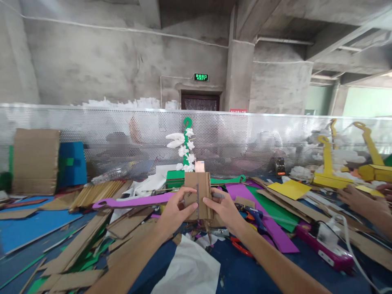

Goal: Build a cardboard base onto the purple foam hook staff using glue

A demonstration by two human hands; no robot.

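Observation:
Upright in front of me is a small brown cardboard piece [195, 179], gripped by both hands. My left hand [177, 208] closes on its left side, thumb on the face. My right hand [222, 206] pinches the right edge, where stacked cardboard layers show. A narrow strip with marks like a ruler [197, 204] runs down the cardboard's face between my thumbs. A grey, pen-like object [218, 195] shows at my right fingers; its exact kind is unclear. Behind stands a green hooked shape [185, 152] with white fluffy pieces, above a green box [175, 175].
Cardboard strips [78, 241] litter the left. A purple strip [134, 201] lies behind my left hand. On the right are a blue glue gun [255, 214], red-handled pliers or scissors [241, 248] and a magenta power strip [326, 249]. Another person's hand [358, 200] works by yellow pieces [289, 189].

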